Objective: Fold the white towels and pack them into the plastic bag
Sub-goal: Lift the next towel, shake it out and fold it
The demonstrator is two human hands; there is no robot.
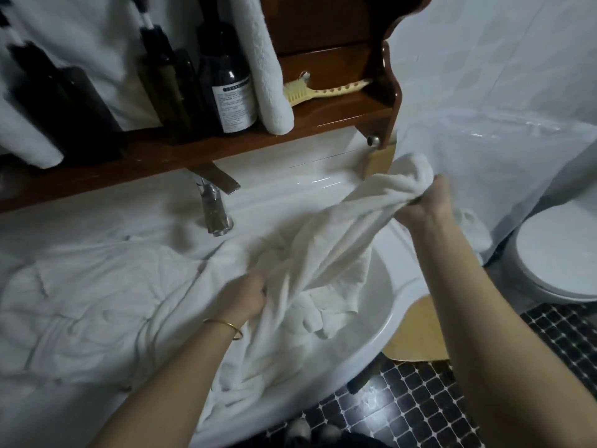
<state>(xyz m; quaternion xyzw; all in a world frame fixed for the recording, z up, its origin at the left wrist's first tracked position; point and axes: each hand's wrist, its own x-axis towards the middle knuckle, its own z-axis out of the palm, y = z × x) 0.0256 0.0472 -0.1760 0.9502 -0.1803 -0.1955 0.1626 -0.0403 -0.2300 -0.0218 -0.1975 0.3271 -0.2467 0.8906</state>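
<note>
**Towel-folding at a bathroom basin: early stage.** A crumpled white towelling spread (97, 286) covers the counter from 8 to 10 o'clock, unfolded. What I take for the translucent plastic bag (484, 163) hangs slack at 2 o'clock, and I see nothing packed in it. Over the white ceramic basin (374, 295) at 5 o'clock, the white terry towel (323, 250) runs taut from the centre toward 2 o'clock. My right hand (420, 205) clenches its bunched end, and my left hand (248, 295), with a thin gold bangle (226, 326) at the wrist, grips a gathered fold just below centre. As I judge it, no fold is made and every towel is yet to be bagged.

Surroundings:
- 12 o'clock: a dark wooden shelf (323, 121) carrying dark glass bottles (231, 85), a rolled white towel (268, 69) and a yellow plastic comb (323, 90).
- 4 to 5 o'clock: black mosaic floor tiles (420, 399) and a white toilet lid (555, 253).
- 11 o'clock: a chrome tap (214, 208).
</note>
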